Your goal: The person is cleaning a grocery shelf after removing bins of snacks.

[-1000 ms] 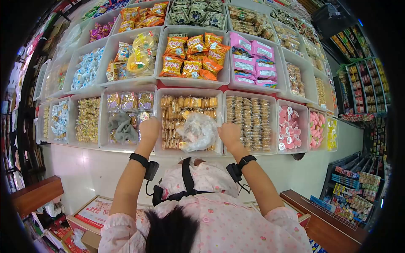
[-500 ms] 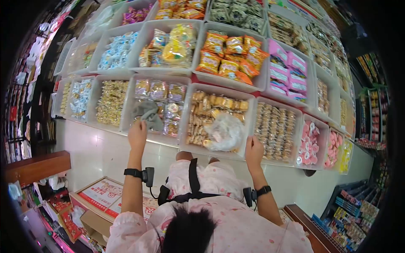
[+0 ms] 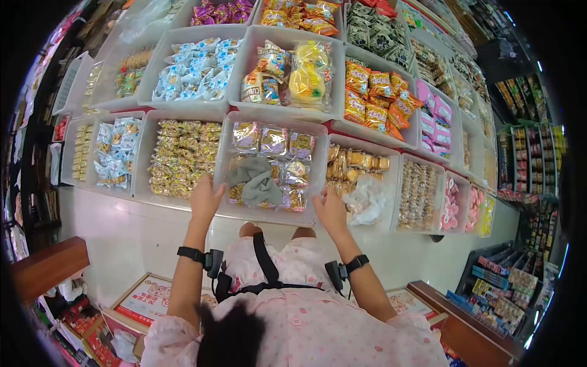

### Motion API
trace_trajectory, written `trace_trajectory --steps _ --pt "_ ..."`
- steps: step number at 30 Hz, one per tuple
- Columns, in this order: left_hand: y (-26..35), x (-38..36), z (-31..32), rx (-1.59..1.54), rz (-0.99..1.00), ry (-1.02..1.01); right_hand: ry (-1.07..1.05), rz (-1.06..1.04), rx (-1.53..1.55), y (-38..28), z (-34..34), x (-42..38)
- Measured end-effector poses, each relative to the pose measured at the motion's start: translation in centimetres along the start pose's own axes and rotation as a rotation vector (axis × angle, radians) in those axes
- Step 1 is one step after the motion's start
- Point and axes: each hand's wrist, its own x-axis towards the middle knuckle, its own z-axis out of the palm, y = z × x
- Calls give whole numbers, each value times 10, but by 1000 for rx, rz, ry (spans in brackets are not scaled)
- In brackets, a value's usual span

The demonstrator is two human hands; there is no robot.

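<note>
Bin (image 3: 269, 215) of wrapped snacks sits dead ahead w/ a grey cloth (image 3: 255, 181) lying inside, long axis side to side. Left hand (image 3: 206, 199) grips its left front corner, right hand (image 3: 331, 210) the right; both fingers curled over rim. Cloth lies btwn the 2, slightly nearer left.
</note>
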Motion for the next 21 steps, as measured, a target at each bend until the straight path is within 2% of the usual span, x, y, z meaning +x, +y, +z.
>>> trace_trajectory --steps 3,5,9,11,18,21 --pt "4 18 -8 57 -12 -112 40 47 -116 -9 5 5" --pt "7 22 -9 27 78 -72 67 94 -172 -15 4 7" --pt "15 30 -5 97 94 -86 132 86 -269 -19 9 9" --pt "10 30 2 58 138 -40 99 94 -273 -15 13 11" --pt "17 28 -3 82 109 -19 -32 121 -377 -33 7 11" --pt "16 28 1 66 145 -1 14 62 -404 -31 7 10"
